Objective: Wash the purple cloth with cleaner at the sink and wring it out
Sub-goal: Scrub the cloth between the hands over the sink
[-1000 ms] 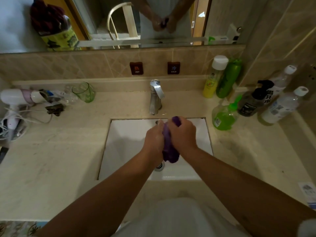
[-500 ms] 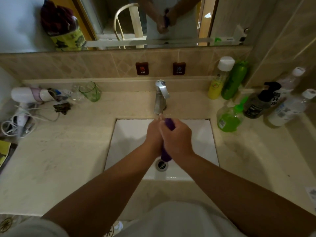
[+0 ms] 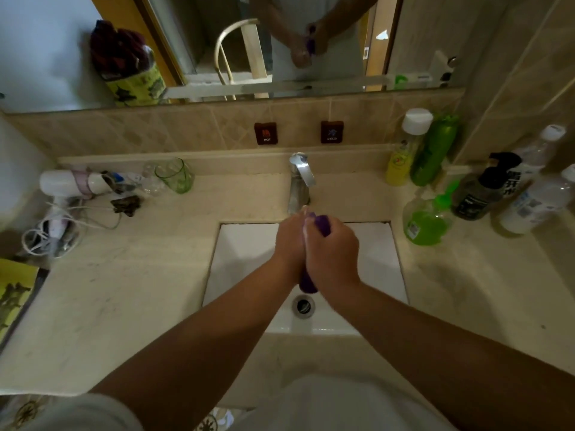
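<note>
The purple cloth (image 3: 322, 223) is rolled into a tight upright bundle over the white sink (image 3: 242, 253). My left hand (image 3: 289, 244) and my right hand (image 3: 334, 253) are pressed together around it, both closed on it. Only its top end and its lower end (image 3: 308, 283) stick out; the middle is hidden by my fingers. A little white foam shows between my hands. The drain (image 3: 303, 305) lies just below the cloth. A pump bottle of green cleaner (image 3: 426, 223) stands on the counter right of the sink.
The chrome tap (image 3: 300, 181) stands right behind my hands. Several bottles (image 3: 479, 191) crowd the back right corner. A green glass (image 3: 175, 175), a white hair dryer (image 3: 67, 185) and its cord lie at the back left. The mirror (image 3: 217, 42) spans the wall above.
My hands have closed tighter around the cloth and shifted a little toward the tap; less of the purple bundle shows than a second ago.
</note>
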